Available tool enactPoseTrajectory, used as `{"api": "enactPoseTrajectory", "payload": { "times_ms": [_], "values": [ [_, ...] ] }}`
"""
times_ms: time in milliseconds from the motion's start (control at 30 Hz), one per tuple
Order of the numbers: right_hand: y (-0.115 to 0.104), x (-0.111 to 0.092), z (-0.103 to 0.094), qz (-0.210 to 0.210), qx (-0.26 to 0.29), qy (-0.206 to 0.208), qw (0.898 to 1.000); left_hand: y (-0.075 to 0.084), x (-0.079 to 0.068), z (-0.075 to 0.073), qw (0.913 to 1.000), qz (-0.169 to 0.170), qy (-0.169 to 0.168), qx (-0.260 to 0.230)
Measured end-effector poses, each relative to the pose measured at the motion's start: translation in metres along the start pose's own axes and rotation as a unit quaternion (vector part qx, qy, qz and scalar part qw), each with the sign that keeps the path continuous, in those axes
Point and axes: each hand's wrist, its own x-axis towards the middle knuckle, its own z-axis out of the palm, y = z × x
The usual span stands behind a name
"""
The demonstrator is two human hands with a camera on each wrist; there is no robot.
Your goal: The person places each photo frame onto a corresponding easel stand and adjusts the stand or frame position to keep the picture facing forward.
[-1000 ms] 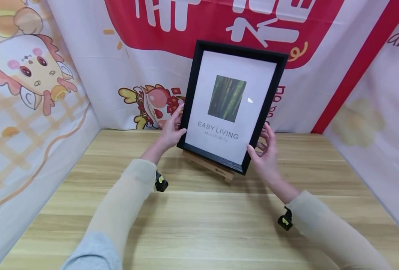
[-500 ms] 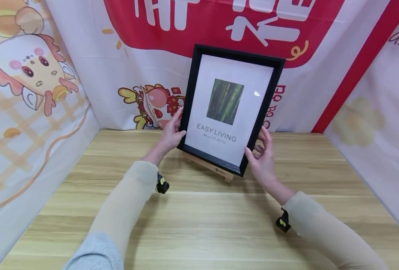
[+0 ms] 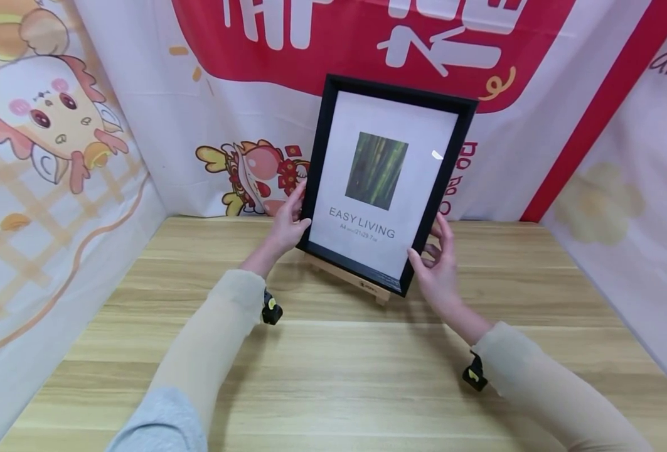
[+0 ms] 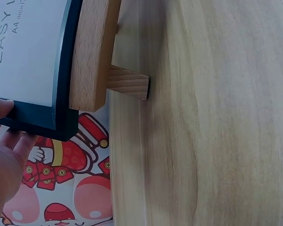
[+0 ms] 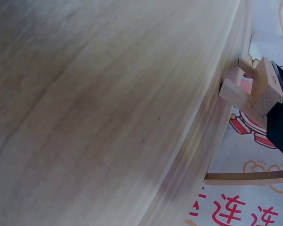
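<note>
Black picture frame (image 3: 386, 185) sits on wooden easel (image 3: 357, 282), on worktop (image 3: 333, 383), directly between the hands. Long axis runs up, top skewed rightward in head view. Left hand (image 3: 287, 227) grips left side, right hand (image 3: 438, 273) right side, both low, thumbs in front. Neither is nearer; both touch it.

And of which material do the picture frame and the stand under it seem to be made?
Picture frame: black, soft sheen; perhaps plastic or painted wood, I cannot tell.
Stand: probably wood, pale, matte; fine grain flecks show in left wrist view.
</note>
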Motion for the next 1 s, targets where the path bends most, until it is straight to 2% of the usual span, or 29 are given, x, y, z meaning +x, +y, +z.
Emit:
{"api": "enactPoseTrajectory", "payload": {
  "times_ms": [167,300,500,667,867,1000],
  "values": [
    [-0.004,-0.001,-0.002,-0.006,-0.005,-0.01,1.0,0.002,0.0,-0.002,0.9999,-0.01,-0.001,0.014],
    [-0.002,-0.001,-0.003,0.001,-0.002,-0.019,1.0,-0.001,-0.002,-0.004,0.9999,-0.011,-0.007,0.005],
    [0.018,-0.014,-0.008,0.05,-0.003,-0.023,0.998,-0.013,-0.016,-0.012,0.9989,-0.03,-0.035,-0.01],
    [0.023,-0.035,-0.006,0.086,0.009,-0.027,0.996,-0.023,-0.03,-0.014,0.9953,-0.067,-0.069,-0.011],
    [0.026,-0.049,0.006,0.169,0.061,-0.023,0.983,-0.029,-0.038,-0.008,0.9891,-0.108,-0.099,-0.019],
    [0.029,-0.055,0.014,0.207,0.042,-0.038,0.977,-0.031,-0.04,-0.006,0.9852,-0.134,-0.106,-0.02]
  ]
}}
